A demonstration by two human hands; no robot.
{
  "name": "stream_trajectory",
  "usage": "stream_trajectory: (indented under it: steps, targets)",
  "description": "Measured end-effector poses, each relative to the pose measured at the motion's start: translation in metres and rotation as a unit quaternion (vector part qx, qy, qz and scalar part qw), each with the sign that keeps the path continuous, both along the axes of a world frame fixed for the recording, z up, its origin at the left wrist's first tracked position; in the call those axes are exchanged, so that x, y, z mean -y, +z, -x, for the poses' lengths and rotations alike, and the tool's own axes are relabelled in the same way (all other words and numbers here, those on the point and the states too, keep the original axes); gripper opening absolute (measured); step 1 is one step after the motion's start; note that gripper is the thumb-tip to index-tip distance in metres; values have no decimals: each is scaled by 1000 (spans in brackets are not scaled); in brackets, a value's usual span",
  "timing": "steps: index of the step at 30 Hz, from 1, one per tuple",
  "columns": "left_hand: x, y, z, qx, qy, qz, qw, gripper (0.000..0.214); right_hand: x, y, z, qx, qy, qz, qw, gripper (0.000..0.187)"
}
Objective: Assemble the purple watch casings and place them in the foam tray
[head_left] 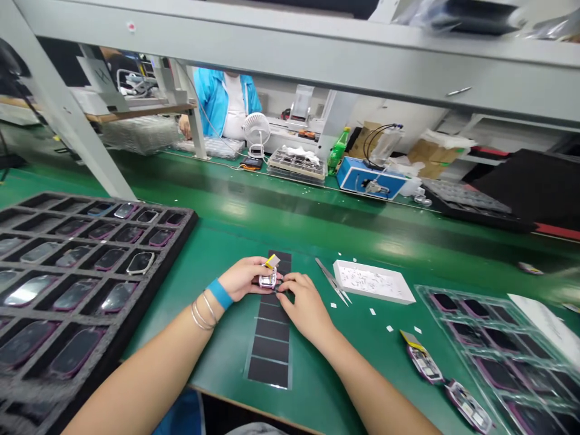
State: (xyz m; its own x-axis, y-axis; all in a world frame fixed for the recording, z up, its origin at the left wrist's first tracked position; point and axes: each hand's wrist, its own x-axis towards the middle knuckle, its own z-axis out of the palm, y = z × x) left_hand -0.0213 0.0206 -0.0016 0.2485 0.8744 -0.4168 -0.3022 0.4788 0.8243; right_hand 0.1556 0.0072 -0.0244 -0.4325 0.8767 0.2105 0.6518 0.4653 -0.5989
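Observation:
My left hand (pixel 243 278) pinches a small pinkish device part (pixel 268 278) with a yellow tab (pixel 272 261) sticking up from it. My right hand (pixel 304 301) meets it from the right, fingertips closed on the part's right edge. Both hands work above a long strip of dark rectangular pads (pixel 270 336) lying on the green bench. A blue band and thin bracelets circle my left wrist. Metal tweezers (pixel 333 281) lie just right of my right hand.
A black foam tray (pixel 149 290) of glossy parts fills the left. A white tray (pixel 374 283) of tiny pieces sits right of the tweezers. A clear blister tray (pixel 502 344) and two loose parts (pixel 423 361) lie at right. A person in a blue jacket (pixel 212 99) stands across the bench.

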Motion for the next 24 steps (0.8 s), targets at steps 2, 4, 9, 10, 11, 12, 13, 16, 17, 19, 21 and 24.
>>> stream_trajectory:
  steps: [2,4,9,10,11,12,13,16,17,19,21,24]
  targets:
    - [1,0,0,1,-5,2,1000,25,2,-1,2,13,-2,-2,1000,10]
    - [1,0,-1,2,-7,6,1000,27,3,-2,3,17,-13,-2,1000,9]
    - [3,4,-3,-9,-10,16,1000,27,-1,-6,3,0,-32,13,999,5]
    - [4,4,-3,-11,-9,17,1000,26,-2,-7,3,-9,-30,15,999,6]
    - [4,5,-3,-12,-8,18,1000,26,-3,-8,3,-17,-29,15,999,6]
    - [4,5,-3,-12,-7,19,1000,25,-3,-8,4,-23,-29,12,999,7]
    - [4,5,-3,-12,-6,19,1000,25,-4,-9,4,-27,-28,6,999,9]
    - [5,5,-3,-8,-6,18,1000,26,-2,-10,7,-14,-13,-19,1000,14]
    - [5,4,-3,-6,-8,17,1000,26,0,-10,8,-4,-7,-27,1000,14]
    - [4,3,-2,-3,-11,15,1000,26,3,-9,8,17,6,-42,999,14]
    - [3,2,-1,0,-14,14,1000,26,7,-7,6,26,24,-51,998,14]
    - [2,1,0,2,-18,13,1000,26,14,1,-1,15,56,-61,996,13]
